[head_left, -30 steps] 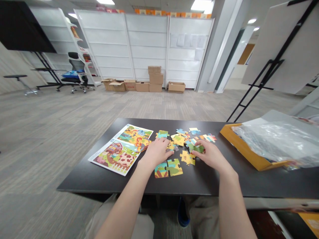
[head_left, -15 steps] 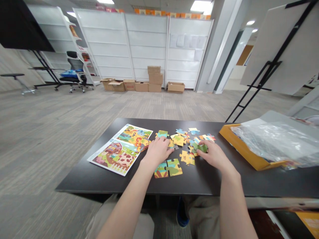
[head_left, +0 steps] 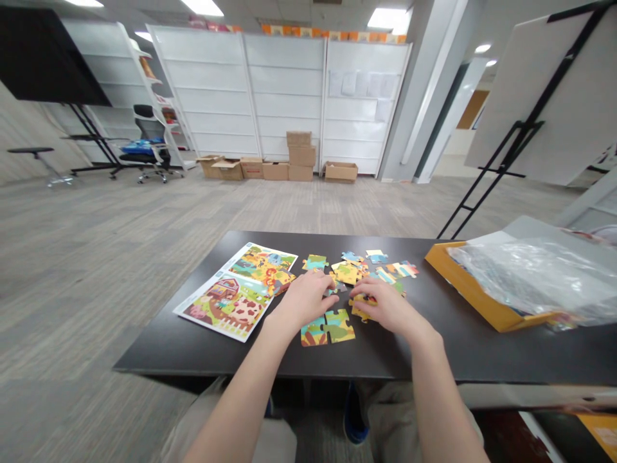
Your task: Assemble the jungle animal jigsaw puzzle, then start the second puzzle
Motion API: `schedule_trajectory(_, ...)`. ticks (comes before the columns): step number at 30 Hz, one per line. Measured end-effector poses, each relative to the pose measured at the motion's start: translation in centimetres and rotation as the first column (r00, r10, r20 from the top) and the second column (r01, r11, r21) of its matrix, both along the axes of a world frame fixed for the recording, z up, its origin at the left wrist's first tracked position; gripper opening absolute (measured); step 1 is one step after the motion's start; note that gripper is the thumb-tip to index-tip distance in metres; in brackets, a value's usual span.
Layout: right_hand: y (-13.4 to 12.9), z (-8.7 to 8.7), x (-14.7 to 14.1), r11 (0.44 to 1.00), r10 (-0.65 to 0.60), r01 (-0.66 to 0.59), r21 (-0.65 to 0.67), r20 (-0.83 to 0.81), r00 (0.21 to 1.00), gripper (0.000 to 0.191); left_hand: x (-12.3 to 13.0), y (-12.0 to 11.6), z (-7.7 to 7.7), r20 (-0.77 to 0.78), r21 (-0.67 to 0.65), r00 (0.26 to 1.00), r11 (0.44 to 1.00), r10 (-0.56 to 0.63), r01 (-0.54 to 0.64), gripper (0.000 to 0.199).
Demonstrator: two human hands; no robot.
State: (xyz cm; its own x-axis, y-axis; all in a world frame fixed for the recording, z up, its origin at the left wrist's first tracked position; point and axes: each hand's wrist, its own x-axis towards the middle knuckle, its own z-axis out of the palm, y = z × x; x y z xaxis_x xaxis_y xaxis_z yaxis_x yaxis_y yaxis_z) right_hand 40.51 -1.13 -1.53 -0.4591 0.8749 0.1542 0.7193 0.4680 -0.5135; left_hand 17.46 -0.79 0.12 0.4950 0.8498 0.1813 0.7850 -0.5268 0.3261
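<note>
Over the loose jigsaw pieces, my left hand (head_left: 304,297) rests with bent fingers and the thumb held apart. A teal-and-green puzzle piece (head_left: 315,262) lies just beyond its fingertips. My right hand (head_left: 388,305) is spread, its fingertips on a yellow puzzle piece (head_left: 362,312) that it partly covers. Between the hands and slightly farther off is a small heap with a yellow-green puzzle piece (head_left: 346,273) on top. Nearer to me, two joined-looking pieces, one with a green bush (head_left: 340,326), lie side by side. The right thumb is hidden.
A printed picture sheet (head_left: 226,302) with farm and animal scenes lies on the left of the black table (head_left: 193,350). On the right sits an open yellow box (head_left: 463,283) with clear plastic wrap (head_left: 535,276). Blue puzzle pieces (head_left: 376,256) lie toward the far edge.
My right hand has moved left from the green piece, which now shows partly behind it, onto the yellow piece. My left hand has stayed nearly in place.
</note>
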Motion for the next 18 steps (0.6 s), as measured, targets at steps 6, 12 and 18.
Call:
schedule_trajectory(6,-0.4,0.2,-0.7,0.996,0.040,-0.034,-0.085,0.074,0.996,0.018,-1.4,-0.8,0.4,-0.003,-0.087,0.999,0.995,-0.053,0.053,0.014)
schedule_trajectory(12,-0.5,0.5,0.3,0.990,-0.096,0.111,-0.085,0.163,0.982,0.016,-4.0,-1.5,1.0,0.040,-0.171,0.999,0.985,-0.014,0.021,0.017)
schedule_trajectory(18,1.2,1.4,-0.8,0.989,-0.135,0.120,0.084,0.198,0.971,0.023,-5.0,-2.0,1.0,0.066,-0.217,0.998,0.976,-0.004,0.019,0.016)
